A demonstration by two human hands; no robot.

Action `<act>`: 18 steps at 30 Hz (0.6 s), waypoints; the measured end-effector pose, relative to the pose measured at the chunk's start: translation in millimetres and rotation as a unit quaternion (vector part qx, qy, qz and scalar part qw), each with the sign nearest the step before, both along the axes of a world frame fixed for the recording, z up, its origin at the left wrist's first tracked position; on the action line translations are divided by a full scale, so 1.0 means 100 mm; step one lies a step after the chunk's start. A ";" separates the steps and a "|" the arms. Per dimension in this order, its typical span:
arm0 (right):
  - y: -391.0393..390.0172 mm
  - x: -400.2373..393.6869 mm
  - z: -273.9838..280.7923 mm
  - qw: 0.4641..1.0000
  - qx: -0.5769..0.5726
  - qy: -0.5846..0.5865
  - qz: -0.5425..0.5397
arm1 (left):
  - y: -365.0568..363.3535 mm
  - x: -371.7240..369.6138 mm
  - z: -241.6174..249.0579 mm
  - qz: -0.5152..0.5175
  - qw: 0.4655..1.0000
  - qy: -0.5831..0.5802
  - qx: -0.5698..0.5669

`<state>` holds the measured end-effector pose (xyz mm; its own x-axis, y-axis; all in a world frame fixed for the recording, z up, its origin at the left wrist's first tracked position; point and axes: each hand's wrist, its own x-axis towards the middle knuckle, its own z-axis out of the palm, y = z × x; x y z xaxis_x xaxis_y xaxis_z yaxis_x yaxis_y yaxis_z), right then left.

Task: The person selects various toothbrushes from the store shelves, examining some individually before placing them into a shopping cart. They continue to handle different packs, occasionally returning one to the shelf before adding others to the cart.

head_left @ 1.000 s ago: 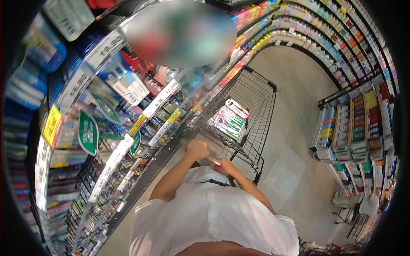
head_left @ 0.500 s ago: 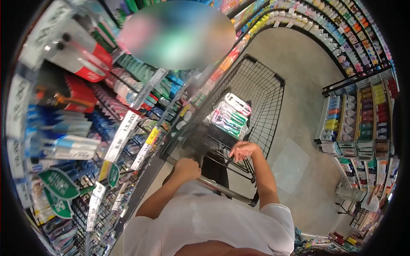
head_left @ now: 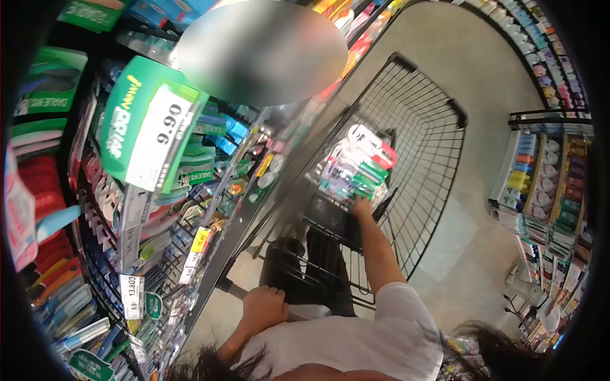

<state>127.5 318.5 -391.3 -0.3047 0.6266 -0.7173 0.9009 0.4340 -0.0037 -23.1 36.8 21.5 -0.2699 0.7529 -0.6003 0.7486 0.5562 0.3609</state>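
Landmark: shopping cart [head_left: 416,136], black wire, in a store aisle. Left hand [head_left: 264,308] is closed in a fist around the cart's handle bar [head_left: 305,311] at the near end; the bar is largely hidden by the hand and white shirt. Right hand [head_left: 362,206] reaches into the basket and touches the toothbrush packs [head_left: 359,168] lying inside; the fingers are blurred, so whether they are clamped cannot be told. Left of the cart, shelves [head_left: 159,209] carry a 9.90 price tag [head_left: 159,136]; most labels are unreadable.

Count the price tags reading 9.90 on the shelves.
1: the 9.90 price tag hangs on the green sign at upper left. Other tags are blurred, so more may exist.
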 end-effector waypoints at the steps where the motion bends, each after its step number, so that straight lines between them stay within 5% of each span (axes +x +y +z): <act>1: -0.10 -0.02 0.02 1.000 0.010 -0.010 0.006 | 0.00 0.00 0.02 -0.005 1.000 -0.006 -0.023; 9: 0.01 -0.23 0.21 0.994 -0.002 -0.046 0.103 | 0.02 -0.09 -0.08 -0.041 0.997 -0.048 -0.040; 18: 0.17 0.15 -0.34 0.979 0.005 0.183 0.088 | 0.01 -0.06 -0.16 -0.041 0.997 -0.065 -0.027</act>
